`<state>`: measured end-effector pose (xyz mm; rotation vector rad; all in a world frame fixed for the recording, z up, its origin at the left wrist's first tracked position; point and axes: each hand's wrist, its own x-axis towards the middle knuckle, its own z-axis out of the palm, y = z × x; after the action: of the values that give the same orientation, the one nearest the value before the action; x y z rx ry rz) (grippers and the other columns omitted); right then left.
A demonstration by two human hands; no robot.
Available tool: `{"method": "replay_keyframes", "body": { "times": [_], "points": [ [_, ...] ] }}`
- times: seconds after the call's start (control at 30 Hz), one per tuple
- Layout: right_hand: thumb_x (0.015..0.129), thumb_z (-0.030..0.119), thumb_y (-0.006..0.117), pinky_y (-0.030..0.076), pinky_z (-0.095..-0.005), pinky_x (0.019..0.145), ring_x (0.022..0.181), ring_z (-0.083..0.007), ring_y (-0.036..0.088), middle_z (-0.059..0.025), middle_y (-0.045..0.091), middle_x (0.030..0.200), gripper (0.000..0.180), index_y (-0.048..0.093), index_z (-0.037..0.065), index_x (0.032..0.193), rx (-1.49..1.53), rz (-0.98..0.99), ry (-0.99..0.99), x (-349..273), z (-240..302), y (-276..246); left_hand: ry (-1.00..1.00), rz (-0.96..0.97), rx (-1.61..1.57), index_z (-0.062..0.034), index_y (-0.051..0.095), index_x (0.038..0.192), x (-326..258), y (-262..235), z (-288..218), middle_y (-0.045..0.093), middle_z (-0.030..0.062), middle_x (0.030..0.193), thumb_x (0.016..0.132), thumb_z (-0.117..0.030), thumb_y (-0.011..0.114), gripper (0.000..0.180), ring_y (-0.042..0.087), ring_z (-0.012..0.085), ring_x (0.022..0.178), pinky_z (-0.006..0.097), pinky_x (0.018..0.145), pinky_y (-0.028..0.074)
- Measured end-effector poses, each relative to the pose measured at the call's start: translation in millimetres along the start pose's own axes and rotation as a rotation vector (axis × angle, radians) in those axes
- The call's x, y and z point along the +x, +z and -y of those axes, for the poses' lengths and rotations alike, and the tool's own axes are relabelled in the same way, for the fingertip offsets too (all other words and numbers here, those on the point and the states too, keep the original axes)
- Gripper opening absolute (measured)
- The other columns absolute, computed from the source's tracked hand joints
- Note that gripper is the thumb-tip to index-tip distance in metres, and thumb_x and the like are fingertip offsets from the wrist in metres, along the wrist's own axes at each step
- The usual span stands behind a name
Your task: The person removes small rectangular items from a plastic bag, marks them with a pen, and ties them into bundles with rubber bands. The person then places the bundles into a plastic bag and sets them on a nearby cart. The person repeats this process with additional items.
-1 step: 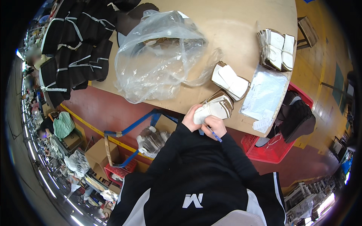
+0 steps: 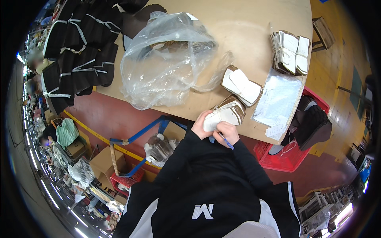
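White and brown, a tied bundle point(image 2: 231, 113) lay at the near edge of the tabletop point(image 2: 246, 35), its near end clasped by the left hand point(image 2: 201, 126) in a closed grip. Beside it, the right hand point(image 2: 227, 133) curled around a blue pen point(image 2: 227, 142); a second bundle point(image 2: 244, 88) lay just beyond.

I count my two hands point(image 2: 227, 132), one pen point(image 2: 227, 142), three white bundles point(image 2: 228, 114), one plastic sleeve point(image 2: 276, 99), one table point(image 2: 254, 23) with one clear bag point(image 2: 154, 81), two red crates point(image 2: 283, 160) and one stool point(image 2: 323, 33). The black bundles point(image 2: 75, 37) overlap too much to count.
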<state>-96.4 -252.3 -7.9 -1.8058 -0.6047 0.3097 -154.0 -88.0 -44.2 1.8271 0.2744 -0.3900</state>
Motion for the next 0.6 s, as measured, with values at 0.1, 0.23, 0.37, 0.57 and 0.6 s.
{"method": "replay_keyframes", "body": {
  "times": [0.1, 0.23, 0.37, 0.57, 0.6],
  "points": [
    [0.067, -0.003, 0.066, 0.038, -0.0302, 0.047, 0.051, -0.023, 0.052, -0.009, 0.049, 0.058, 0.02, 0.047, 0.003, 0.061, 0.072, -0.105, 0.111, 2, 3, -22, -0.159, 0.036, 0.182, -0.0094, 0.029, 0.142, -5, -9, -12, 0.029, 0.0191, 0.143, 0.061, -0.03, 0.081, 0.098, 0.024, 0.0414, 0.133, 0.05, 0.108, 0.022],
    [0.074, -0.006, 0.06, 0.04, -0.0244, 0.054, 0.059, -0.0114, 0.05, -0.0073, 0.054, 0.066, 0.019, 0.046, 0.004, 0.066, 0.305, -0.522, 0.325, 5, -7, -56, 0.144, -0.186, 0.403, -0.0173, 0.037, 0.139, 41, -17, -81, 0.026, 0.0133, 0.148, 0.076, -0.019, 0.067, 0.071, 0.024, 0.0382, 0.135, 0.051, 0.108, 0.02],
    [0.077, -0.009, 0.056, 0.038, -0.0207, 0.06, 0.061, -0.0094, 0.047, -0.0068, 0.054, 0.07, 0.019, 0.043, 0.004, 0.072, 0.437, -0.77, 0.376, 24, -30, -99, 0.608, -0.049, 1.053, -0.0282, 0.041, 0.136, 122, -3, -97, 0.034, 0.004, 0.146, 0.072, -0.007, 0.063, 0.071, 0.032, 0.0279, 0.133, 0.05, 0.108, 0.023],
    [0.077, -0.011, 0.056, 0.039, -0.0219, 0.061, 0.062, -0.0092, 0.046, -0.0057, 0.053, 0.069, 0.022, 0.041, 0.005, 0.073, 0.43, -0.863, 0.369, 30, -30, -122, 0.759, 0.316, 1.143, -0.0285, 0.039, 0.137, 212, 2, -98, 0.042, 0.003, 0.141, 0.064, -0.026, 0.075, 0.081, 0.04, 0.0233, 0.129, 0.052, 0.105, 0.029],
    [0.078, -0.01, 0.057, 0.039, -0.022, 0.062, 0.064, -0.009, 0.046, -0.0055, 0.052, 0.069, 0.022, 0.042, 0.005, 0.073, 0.445, -0.859, 0.371, 29, -33, -122, 0.742, 0.348, 1.021, -0.0264, 0.042, 0.133, 224, -1, -100, 0.046, 0.0037, 0.136, 0.062, -0.027, 0.076, 0.079, 0.044, 0.023, 0.124, 0.05, 0.104, 0.031]
  ]
}}
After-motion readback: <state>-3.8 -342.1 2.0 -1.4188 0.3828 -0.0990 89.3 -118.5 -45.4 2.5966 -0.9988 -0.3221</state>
